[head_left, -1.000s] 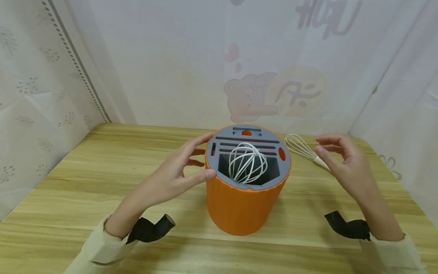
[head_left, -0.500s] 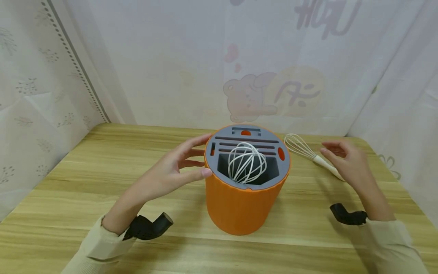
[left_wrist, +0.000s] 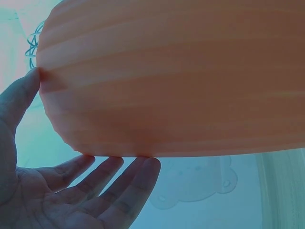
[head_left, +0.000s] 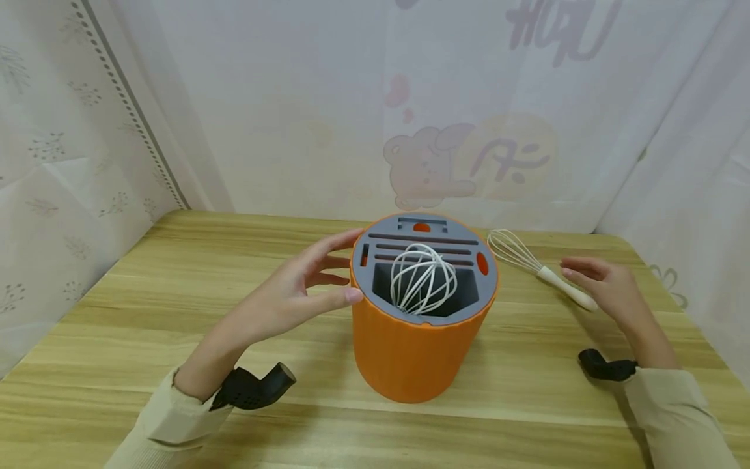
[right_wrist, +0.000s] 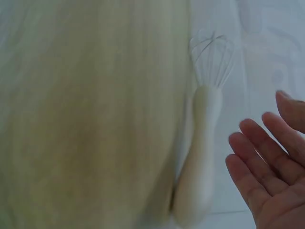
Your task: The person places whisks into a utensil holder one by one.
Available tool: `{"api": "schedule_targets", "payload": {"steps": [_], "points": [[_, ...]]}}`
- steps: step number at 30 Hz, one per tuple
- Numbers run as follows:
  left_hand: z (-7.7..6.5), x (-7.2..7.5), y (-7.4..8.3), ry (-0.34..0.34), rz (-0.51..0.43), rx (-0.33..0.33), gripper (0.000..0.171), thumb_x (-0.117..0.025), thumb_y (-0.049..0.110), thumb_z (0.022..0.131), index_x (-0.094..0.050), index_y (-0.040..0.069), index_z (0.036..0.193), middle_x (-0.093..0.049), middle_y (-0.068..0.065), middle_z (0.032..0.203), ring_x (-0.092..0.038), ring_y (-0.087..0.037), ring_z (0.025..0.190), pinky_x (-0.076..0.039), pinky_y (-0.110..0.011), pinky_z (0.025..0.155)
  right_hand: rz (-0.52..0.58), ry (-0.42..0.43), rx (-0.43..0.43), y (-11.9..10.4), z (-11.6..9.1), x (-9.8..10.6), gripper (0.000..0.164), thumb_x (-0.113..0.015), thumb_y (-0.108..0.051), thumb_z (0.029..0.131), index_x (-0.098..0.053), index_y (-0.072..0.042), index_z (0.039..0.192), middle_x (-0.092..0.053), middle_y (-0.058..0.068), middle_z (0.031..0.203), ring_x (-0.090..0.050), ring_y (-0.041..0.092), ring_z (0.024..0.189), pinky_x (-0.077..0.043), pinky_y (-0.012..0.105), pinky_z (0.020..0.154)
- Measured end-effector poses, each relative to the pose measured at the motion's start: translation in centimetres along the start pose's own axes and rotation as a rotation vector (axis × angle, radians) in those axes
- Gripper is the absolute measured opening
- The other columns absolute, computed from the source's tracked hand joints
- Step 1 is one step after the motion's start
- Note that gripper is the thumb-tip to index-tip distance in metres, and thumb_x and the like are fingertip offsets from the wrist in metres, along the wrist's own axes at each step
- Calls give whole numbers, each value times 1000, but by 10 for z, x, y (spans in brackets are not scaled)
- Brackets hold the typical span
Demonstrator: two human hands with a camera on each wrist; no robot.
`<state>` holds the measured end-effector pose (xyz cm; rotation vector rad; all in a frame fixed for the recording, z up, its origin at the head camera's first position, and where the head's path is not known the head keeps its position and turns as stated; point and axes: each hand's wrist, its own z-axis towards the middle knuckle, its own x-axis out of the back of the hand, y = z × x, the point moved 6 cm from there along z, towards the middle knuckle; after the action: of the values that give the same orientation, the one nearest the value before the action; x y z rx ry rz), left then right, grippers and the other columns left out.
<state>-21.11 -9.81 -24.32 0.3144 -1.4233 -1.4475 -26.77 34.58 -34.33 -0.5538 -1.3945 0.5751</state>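
Observation:
An orange ribbed utensil holder with a grey slotted top stands on the table. A white whisk sits in its large compartment, wire loops upward and handle hidden inside. My left hand rests against the holder's left side near the rim. In the left wrist view, its thumb and fairly straight fingers touch the orange wall. A second whisk with a cream handle lies at the right, wires pointing toward the back. Beside its handle end, my right hand hovers with relaxed fingers and holds nothing; the right wrist view shows a gap between them.
The light wooden table runs back to a pale printed curtain. Patterned cloth hangs at the left, and more pale cloth at the right. Each wrist carries a black camera mount.
My right hand has moved right and slightly down, from over the loose whisk's handle to beside its end, uncovering the handle. The left hand stays at the holder, nearly still.

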Motion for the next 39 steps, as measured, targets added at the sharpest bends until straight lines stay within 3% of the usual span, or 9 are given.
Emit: {"api": "schedule_targets", "payload": {"steps": [5, 10, 12, 15, 18, 27, 31, 35, 39], "points": [[0, 1, 0, 3, 3, -6, 65, -66, 18, 87, -35, 20, 143, -38, 3, 145, -54, -22, 119, -44, -45, 99, -25, -88, 24, 4, 3, -8, 53, -54, -39, 93, -49, -4, 133, -58, 2, 125, -41, -23, 91, -39, 4, 71], [0, 1, 0, 6, 5, -8, 65, -67, 17, 86, -35, 19, 143, -38, 2, 145, -54, -22, 118, -45, -44, 99, -22, -203, 75, -1, 4, -18, 56, -51, -33, 96, -38, -3, 141, -40, 25, 140, -53, 28, 117, -38, 4, 74], [0, 1, 0, 6, 4, -7, 65, -67, 17, 86, -35, 19, 143, -38, 2, 145, -54, -22, 118, -45, -44, 99, -28, -240, 105, -4, 4, -22, 56, -50, -30, 97, -34, -2, 143, -35, 27, 143, -44, 47, 121, -46, 14, 81], [-1, 1, 1, 7, 8, -6, 65, -67, 17, 86, -35, 20, 143, -39, 2, 144, -54, -22, 118, -45, -44, 99, -56, -266, 139, -8, 4, -26, 56, -49, -28, 97, -32, -2, 144, -32, 29, 144, -43, 50, 120, -50, 40, 91], [0, 0, 1, 6, 11, -5, 65, -67, 17, 86, -35, 20, 143, -39, 3, 144, -54, -21, 118, -44, -44, 99, -81, -265, 157, -10, 4, -29, 55, -48, -28, 98, -33, -1, 143, -34, 31, 142, -46, 51, 117, -43, 59, 90], [0, 0, 1, 4, 19, 0, 65, -66, 18, 87, -34, 20, 143, -38, 3, 145, -54, -22, 117, -44, -45, 99, -97, -251, 149, -10, 4, -31, 50, -55, -22, 94, -42, -1, 138, -44, 32, 132, -52, 49, 111, -45, 58, 89], [0, 0, 1, 4, 20, -1, 65, -66, 17, 87, -34, 21, 143, -38, 3, 145, -55, -22, 117, -45, -44, 98, -118, -217, 127, -8, 5, -30, 45, -59, -21, 92, -50, -1, 132, -55, 28, 122, -59, 37, 101, -52, 43, 80], [-1, 0, 1, 5, 23, -1, 65, -66, 17, 87, -34, 20, 143, -38, 3, 145, -55, -22, 117, -45, -45, 98, -123, -188, 106, -8, 6, -29, 39, -62, -23, 90, -57, -3, 123, -61, 25, 112, -58, 6, 88, -49, 23, 70], [-1, 0, 1, 6, 26, -2, 65, -66, 17, 87, -34, 21, 143, -38, 3, 144, -55, -22, 117, -45, -46, 98, -104, -184, 80, -8, 6, -30, 36, -64, -24, 89, -60, -3, 117, -64, 22, 107, -53, -6, 80, -48, 20, 65]]}}
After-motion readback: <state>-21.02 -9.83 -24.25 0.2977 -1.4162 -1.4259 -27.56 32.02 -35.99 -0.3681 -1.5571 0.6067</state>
